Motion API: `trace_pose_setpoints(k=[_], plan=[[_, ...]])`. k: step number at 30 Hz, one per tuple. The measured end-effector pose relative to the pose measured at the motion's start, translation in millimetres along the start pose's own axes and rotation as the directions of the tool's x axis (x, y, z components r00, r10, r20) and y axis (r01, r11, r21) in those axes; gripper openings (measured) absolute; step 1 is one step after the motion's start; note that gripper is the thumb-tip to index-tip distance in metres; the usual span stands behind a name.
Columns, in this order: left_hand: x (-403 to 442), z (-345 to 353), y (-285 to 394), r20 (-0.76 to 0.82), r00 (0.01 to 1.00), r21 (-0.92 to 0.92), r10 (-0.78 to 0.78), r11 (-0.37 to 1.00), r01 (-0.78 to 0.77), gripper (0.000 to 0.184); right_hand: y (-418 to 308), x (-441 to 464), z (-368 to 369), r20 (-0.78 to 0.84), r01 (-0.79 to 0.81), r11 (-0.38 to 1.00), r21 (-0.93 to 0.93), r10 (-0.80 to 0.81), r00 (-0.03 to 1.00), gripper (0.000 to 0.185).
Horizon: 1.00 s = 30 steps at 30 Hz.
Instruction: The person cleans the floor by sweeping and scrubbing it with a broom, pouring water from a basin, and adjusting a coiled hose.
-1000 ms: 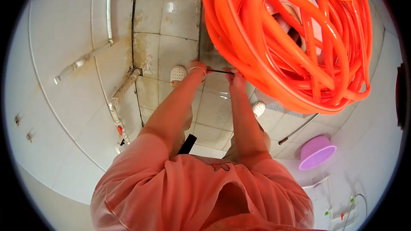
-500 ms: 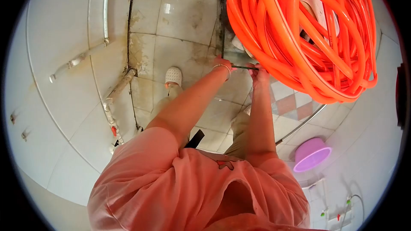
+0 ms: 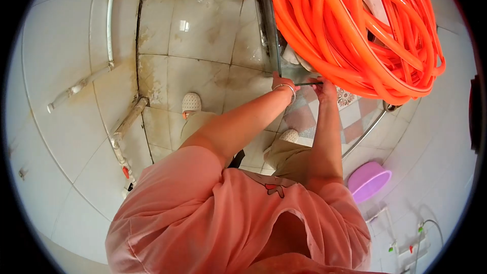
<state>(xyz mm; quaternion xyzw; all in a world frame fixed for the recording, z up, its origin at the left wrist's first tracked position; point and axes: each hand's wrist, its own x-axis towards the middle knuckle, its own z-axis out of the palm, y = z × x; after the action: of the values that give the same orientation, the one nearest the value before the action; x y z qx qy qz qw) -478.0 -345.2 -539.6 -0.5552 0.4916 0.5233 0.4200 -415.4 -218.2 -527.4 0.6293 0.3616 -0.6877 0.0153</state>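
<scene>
A large coil of orange hose (image 3: 332, 15) lies on a dark-edged frame (image 3: 275, 35), whose exact kind I cannot make out. At the frame's near left corner, my left hand (image 3: 284, 83) is closed on the rim, with a bracelet on its wrist. My right hand (image 3: 325, 90) grips the same near edge further right, just under the coil. A short stretch of the dark rim shows between both hands. Some pale objects (image 3: 291, 56) sit inside the frame, mostly hidden by the hose.
Wet, stained floor tiles (image 3: 203, 30) lie to the left, and checkered tiles (image 3: 350, 116) near my right hand. White pipes (image 3: 110, 30) run along the left wall. A purple basin (image 3: 369, 181) stands at right beside a metal rod (image 3: 366, 132).
The frame and hose have shifted right relative to the floor, with both hands on the rim. More checkered tiles show, and the view has turned slightly.
</scene>
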Motion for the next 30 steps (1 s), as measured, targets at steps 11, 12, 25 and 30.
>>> trace_pose_setpoints(k=[11,12,25,30], plan=[[-21.8,40.8,-39.6,0.222,0.975,0.297,0.032,0.95,-0.099,0.04,-39.0,25.4,-65.3,0.062,0.045,0.99,-0.133,-0.037,0.997,0.018],[-27.1,44.5,-42.8,0.25,0.968,0.326,0.009,0.941,-0.093,0.038,-44.7,28.1,-73.8,0.077,0.04,0.987,-0.152,-0.029,0.997,0.019],[-25.7,40.8,-43.5,0.268,0.95,0.811,-0.16,0.57,-0.133,0.064,-27.9,30.0,-244.5,0.218,0.407,0.879,-0.247,-0.359,0.908,0.044],[64.4,37.8,-37.4,0.442,0.698,0.702,0.564,0.268,-0.66,0.05,26.3,25.9,-420.8,-0.634,-0.239,0.696,-0.677,-0.386,0.67,0.067]])
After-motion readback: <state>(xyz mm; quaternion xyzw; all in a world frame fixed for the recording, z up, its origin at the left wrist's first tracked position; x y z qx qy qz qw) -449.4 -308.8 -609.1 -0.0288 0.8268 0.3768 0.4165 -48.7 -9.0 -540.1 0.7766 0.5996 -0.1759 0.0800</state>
